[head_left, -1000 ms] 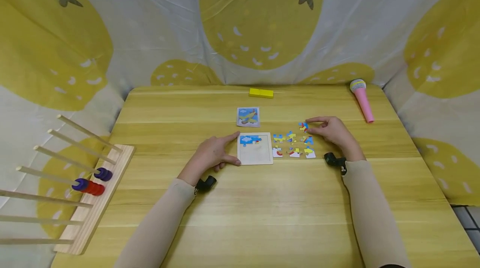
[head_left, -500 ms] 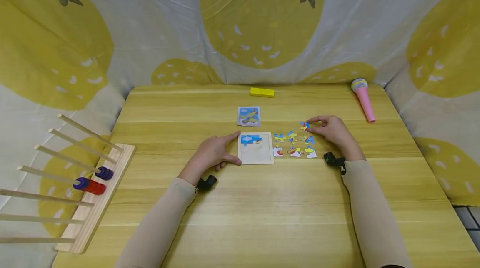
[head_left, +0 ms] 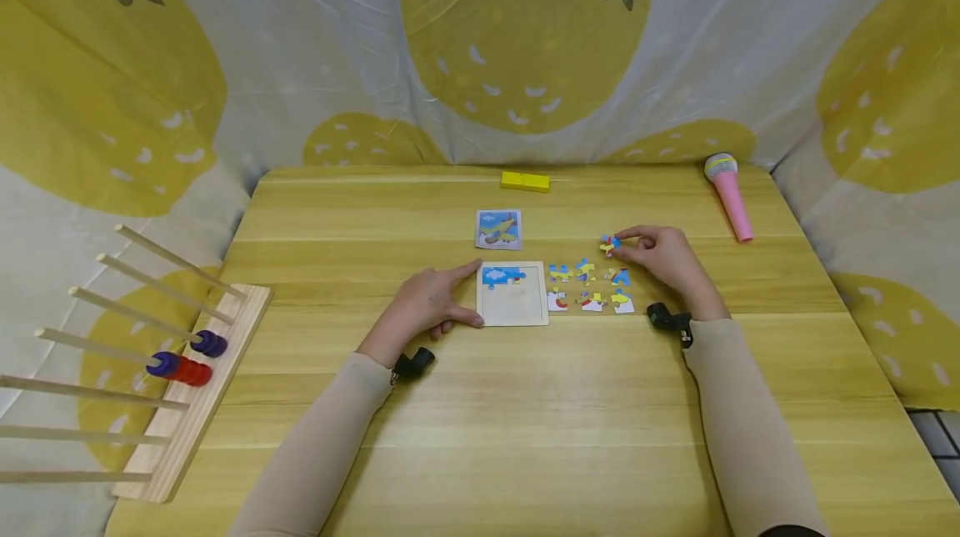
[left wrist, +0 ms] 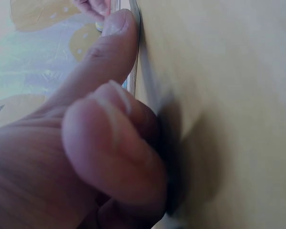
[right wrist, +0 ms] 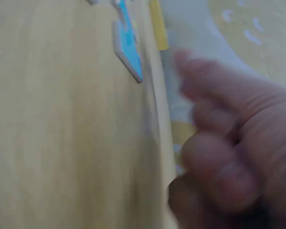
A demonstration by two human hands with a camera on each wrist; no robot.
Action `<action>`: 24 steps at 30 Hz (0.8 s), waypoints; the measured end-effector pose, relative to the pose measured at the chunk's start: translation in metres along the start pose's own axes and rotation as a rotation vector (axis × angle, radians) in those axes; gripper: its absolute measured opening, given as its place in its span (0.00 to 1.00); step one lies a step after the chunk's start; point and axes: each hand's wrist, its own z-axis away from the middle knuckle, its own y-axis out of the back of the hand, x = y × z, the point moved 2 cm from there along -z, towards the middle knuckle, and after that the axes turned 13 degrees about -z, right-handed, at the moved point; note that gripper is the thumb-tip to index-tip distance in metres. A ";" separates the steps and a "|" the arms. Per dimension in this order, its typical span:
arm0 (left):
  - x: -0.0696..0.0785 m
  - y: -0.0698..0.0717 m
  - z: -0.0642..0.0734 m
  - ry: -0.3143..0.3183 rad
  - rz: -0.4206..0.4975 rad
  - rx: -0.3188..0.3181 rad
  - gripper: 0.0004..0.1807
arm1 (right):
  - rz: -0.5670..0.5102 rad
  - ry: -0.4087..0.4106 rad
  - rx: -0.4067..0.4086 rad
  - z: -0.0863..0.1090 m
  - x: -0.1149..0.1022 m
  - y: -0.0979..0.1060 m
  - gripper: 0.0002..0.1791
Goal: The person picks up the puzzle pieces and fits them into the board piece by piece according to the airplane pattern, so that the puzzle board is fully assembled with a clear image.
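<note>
"Where is the left hand (head_left: pixel 427 301)?"

"At a pale, square puzzle tray (head_left: pixel 517 309) in the middle of the bench (head_left: pixel 555 412). Thumb and index finger are spread apart and fairly straight, their tips touching the near and far ends of the tray's left edge. It steadies the tray without gripping it."

"And the right hand (head_left: pixel 667 260)?"

"Beyond the tray and to its right. Thumb and index finger pinch one small puzzle piece (head_left: pixel 609 246), patterned in blue, yellow and red. I cannot tell whether it is clear of the wood."

"What is already inside the tray?"

"A blue strip with a white cloud (head_left: pixel 501 276), along the far side from the left corner. The rest of the tray shows bare board."

"Anything near it?"

"Just right of it, loose pieces (head_left: pixel 585 272) lie in two rough rows, nearer the person than the pinched one. Behind the tray, apart from it, lies a picture card (head_left: pixel 498 230) of a yellow aeroplane."

"And farther off?"

"A yellow block (head_left: pixel 525 181) near the far edge, a pink toy microphone (head_left: pixel 731 202) at far right, and a wooden peg rack (head_left: pixel 225 345) with red and purple rings at left."
</note>
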 end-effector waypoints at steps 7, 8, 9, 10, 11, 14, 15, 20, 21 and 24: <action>0.001 -0.001 -0.002 0.014 -0.016 -0.008 0.60 | -0.055 0.024 -0.056 0.004 -0.045 -0.025 0.20; 0.001 0.000 -0.002 0.017 -0.019 -0.009 0.60 | -0.044 0.030 -0.069 0.005 -0.051 -0.032 0.19; 0.001 0.000 -0.002 0.019 -0.021 -0.010 0.60 | -0.028 0.036 -0.083 0.006 -0.056 -0.039 0.18; 0.002 0.000 -0.001 0.020 -0.024 -0.009 0.60 | -0.015 0.040 -0.099 0.006 -0.061 -0.047 0.18; 0.002 0.000 -0.001 0.021 -0.028 -0.008 0.59 | -0.007 0.046 -0.119 0.007 -0.065 -0.054 0.17; 0.003 0.001 0.000 0.024 -0.037 -0.005 0.59 | 0.018 0.064 -0.164 0.008 -0.072 -0.076 0.17; 0.003 0.001 0.000 0.023 -0.042 -0.005 0.59 | 0.027 0.070 -0.178 0.008 -0.073 -0.082 0.16; 0.003 0.000 -0.001 0.018 -0.064 -0.009 0.59 | 0.069 0.096 -0.208 0.008 -0.076 -0.101 0.16; 0.003 0.000 -0.001 0.016 -0.068 -0.010 0.59 | 0.076 0.097 -0.211 0.008 -0.076 -0.103 0.17; 0.003 0.000 -0.001 0.013 -0.071 -0.009 0.59 | 0.097 0.096 -0.219 0.008 -0.076 -0.106 0.18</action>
